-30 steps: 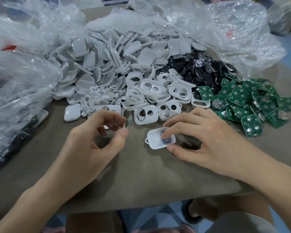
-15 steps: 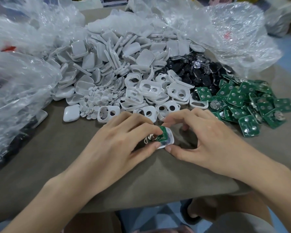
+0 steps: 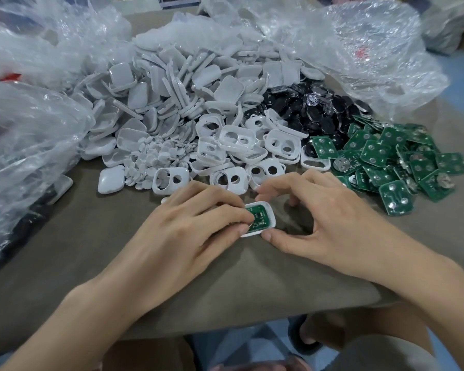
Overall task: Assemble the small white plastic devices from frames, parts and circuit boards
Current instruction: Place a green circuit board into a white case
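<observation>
The left hand [image 3: 188,231] has come across from where it held a green circuit board [image 3: 259,216] up on its own a second ago. That board now lies flat inside the white shell [image 3: 270,211], where half a second ago it was tipped at the shell's edge.

There is fine white print on the board, but it is too small to read, and I can see no brand or label anywhere else.

The left hand pinches the board narrowly: the forefinger tip sits on its left part and the thumb is against the near left corner of the shell, so the board shows just right of those fingertips. The right hand [image 3: 324,223] holds the shell between its thumb at the near edge and a curled forefinger at the far edge, with the palm arched clear of it. The shell rests on the brown table [image 3: 91,236], close to the front edge and between the two hands.

Behind it lie heaps of white covers [image 3: 172,84], two-holed white frames [image 3: 239,141], small white discs [image 3: 156,162], black parts [image 3: 319,111] and more green boards [image 3: 402,162]. Crumpled clear plastic bags [image 3: 24,116] sit on both sides.
</observation>
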### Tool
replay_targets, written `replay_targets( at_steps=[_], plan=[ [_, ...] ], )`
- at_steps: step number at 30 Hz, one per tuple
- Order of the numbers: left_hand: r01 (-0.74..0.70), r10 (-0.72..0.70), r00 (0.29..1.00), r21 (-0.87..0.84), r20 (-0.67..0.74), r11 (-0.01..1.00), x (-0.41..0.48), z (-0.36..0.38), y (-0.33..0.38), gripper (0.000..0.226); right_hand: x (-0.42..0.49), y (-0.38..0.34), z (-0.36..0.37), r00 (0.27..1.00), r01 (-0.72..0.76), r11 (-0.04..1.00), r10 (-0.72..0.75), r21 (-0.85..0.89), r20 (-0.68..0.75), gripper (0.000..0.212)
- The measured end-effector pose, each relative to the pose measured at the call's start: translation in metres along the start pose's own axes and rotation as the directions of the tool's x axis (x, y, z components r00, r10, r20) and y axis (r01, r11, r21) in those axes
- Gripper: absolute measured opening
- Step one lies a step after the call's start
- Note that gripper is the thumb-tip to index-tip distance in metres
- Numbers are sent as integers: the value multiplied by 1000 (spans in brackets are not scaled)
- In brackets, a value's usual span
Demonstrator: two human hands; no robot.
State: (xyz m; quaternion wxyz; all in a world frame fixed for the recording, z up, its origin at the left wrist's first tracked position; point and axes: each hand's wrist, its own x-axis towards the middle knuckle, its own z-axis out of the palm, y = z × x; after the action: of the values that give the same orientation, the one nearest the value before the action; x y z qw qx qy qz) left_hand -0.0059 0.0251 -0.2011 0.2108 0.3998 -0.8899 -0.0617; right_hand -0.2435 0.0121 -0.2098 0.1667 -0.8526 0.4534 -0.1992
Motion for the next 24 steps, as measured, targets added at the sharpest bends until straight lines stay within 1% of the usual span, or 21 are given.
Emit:
replay_targets(
  at_steps=[9, 15, 19, 22, 24],
  plan=[
    [-62, 62, 998, -38, -6, 997, 8, 4, -4, 21, 1, 0, 0, 1000, 0, 1000, 0, 11, -1, 52],
    [-21, 19, 1000, -157, -19, 987, 7, 9, -5, 19, 1, 0, 0, 1000, 9, 1000, -9, 12, -6, 53],
    [35, -37, 999, -118, -13, 992, 3, 5, -5, 20, 1, 0, 0, 1000, 5, 1000, -5, 16, 2, 53],
    [19, -19, 1000, -54, 6, 998, 4, 1, -2, 24, 1, 0, 0, 1000, 4, 1000, -4, 13, 3, 53],
    [18, -18, 1000, -42, 14, 999, 6, 0, 0, 21, 1, 1, -1, 1000, 2, 1000, -2, 15, 2, 53]
  ],
)
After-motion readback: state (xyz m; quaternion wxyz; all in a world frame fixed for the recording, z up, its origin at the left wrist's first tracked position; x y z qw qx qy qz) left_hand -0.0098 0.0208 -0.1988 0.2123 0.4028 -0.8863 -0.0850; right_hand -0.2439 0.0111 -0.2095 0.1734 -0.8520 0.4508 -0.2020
